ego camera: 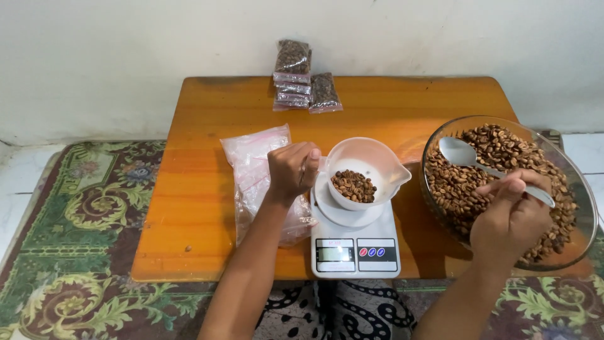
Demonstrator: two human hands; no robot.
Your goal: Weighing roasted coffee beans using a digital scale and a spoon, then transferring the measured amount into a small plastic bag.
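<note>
A white cup (363, 165) w/ a pour spout is steadied by the left hand (290, 170), fingers curled shut around its handle at the cup's 9 o'clock, apparently so it stays put on the scale (354, 242). Roasted beans (354, 185) are seen in a thin layer on the cup's bottom; most of the inside is bare white. The cup sits on the scale's round platter, above the display and three small buttons at 6 o'clock.

A metal spoon (464, 153) is gripped by the right hand (511, 214), fingers closed on the handle, bowl up and seemingly empty, held over the glass bowl (582, 189). The spoon's bowl is smooth and shiny, angled toward 10 o'clock, i.e. toward the cup.

The glass bowl is wide, clear and round, filled w/ brown beans, matte and oval; it's set at 3 o'clock of the scale, close by, so a short reach is enough btwn the two.

A stack of clear zip bags (255, 167), crinkly plastic w/ pink seal strips, lies flat at 9 o'clock of the scale, partly under the left wrist. Filled bean packets (303, 85) are piled at the table's far edge, 12 o'clock, against the wall. The table (189, 208) is glossy orange wood, rounded corners; a patterned rug (82, 208) is spread underneath.
</note>
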